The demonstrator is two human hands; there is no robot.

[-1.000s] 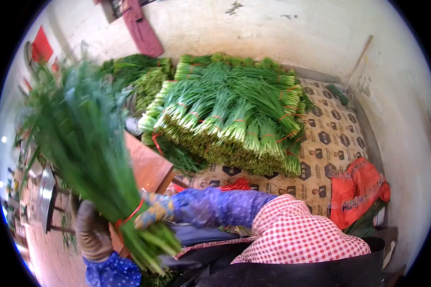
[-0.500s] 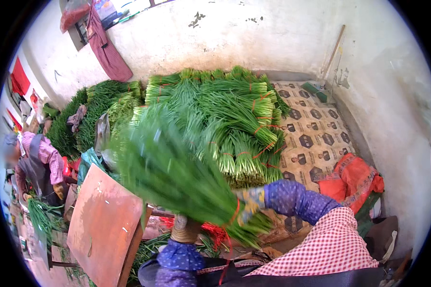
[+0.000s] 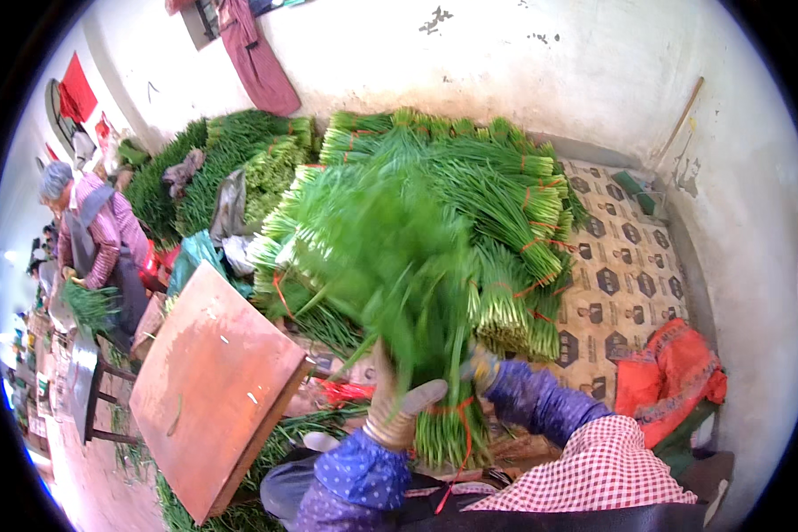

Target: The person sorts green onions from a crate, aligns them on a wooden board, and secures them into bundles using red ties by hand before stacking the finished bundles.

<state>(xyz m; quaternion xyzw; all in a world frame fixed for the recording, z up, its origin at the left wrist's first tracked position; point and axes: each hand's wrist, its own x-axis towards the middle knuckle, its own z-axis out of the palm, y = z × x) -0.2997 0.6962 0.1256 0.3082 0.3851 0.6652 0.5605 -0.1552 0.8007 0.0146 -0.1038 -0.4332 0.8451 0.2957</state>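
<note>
A thick bundle of garlic chives (image 3: 449, 434), tied with red string near its pale cut ends, stands roughly upright in front of me. Its leafy top is smeared by motion. My left hand (image 3: 395, 410), in a pale glove, closes round the bundle's left side just above the tie, thumb across the front. On the other side my right hand (image 3: 481, 368), in a patterned glove, grips the bundle; some of its fingers are hidden behind the leaves. A loose tail of the red string (image 3: 461, 461) hangs down toward my lap.
Large heaps of tied chive bundles (image 3: 505, 222) lie along the wall. A tilted reddish-brown board (image 3: 213, 381) is at my left, with loose greens (image 3: 284, 452) beside it. Orange sacking (image 3: 669, 381) lies right. A co-worker (image 3: 106, 230) handles greens far left.
The bundle has swung from leaning left to nearly upright, its cut ends now pointing down. My right hand has come lower beside it; my left hand has moved right. The view has shifted left.
</note>
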